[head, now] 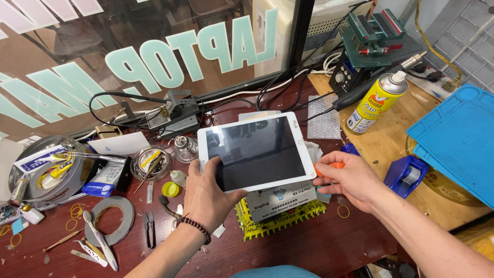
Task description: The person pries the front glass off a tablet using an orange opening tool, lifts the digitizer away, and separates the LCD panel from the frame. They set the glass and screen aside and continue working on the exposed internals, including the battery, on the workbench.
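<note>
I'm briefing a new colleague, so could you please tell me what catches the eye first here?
A white tablet with a dark screen sits mid-frame, held by the left hand, with the right hand at its right edge. A yellow spray can stands behind on the right, beside blue mats.

One tablet (256, 150), perhaps two tape rolls (109, 220).

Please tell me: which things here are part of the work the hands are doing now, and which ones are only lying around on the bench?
In use:
- white tablet, gripped by the left hand
- small orange tool, pinched in the right hand at the tablet's edge

Lying about:
- spray can
- blue tape dispenser
- blue mat
- small snips
- tape roll
</note>
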Tool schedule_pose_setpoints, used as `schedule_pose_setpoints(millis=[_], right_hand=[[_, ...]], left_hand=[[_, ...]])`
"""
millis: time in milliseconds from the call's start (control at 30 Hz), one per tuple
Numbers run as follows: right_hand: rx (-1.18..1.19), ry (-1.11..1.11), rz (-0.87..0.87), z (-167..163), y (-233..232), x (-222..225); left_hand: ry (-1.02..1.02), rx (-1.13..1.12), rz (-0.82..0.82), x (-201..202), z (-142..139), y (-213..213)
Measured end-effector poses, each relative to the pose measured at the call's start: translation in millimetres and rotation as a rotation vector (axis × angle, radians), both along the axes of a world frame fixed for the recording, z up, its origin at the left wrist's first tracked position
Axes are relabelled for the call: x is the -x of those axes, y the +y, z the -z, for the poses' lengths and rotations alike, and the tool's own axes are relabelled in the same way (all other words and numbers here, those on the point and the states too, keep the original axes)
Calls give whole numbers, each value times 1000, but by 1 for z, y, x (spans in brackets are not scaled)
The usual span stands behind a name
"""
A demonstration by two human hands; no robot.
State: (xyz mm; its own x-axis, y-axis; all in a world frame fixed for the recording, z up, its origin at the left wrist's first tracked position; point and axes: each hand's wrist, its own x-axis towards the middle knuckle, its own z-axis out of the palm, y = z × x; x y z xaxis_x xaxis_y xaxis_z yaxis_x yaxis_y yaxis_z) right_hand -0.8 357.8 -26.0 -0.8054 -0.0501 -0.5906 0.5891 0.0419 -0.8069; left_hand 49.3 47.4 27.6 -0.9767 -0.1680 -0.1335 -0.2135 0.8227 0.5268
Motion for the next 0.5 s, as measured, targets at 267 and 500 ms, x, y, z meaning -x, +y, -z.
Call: schedule_pose_setpoints(millis=[267,500], right_hand=[[106,140,83,11,-7,-4],[77,102,113,10,-7,-11]], left_hand=[[59,-37,-40,-3,6,2],[223,-193,-125,6,16,-10]])
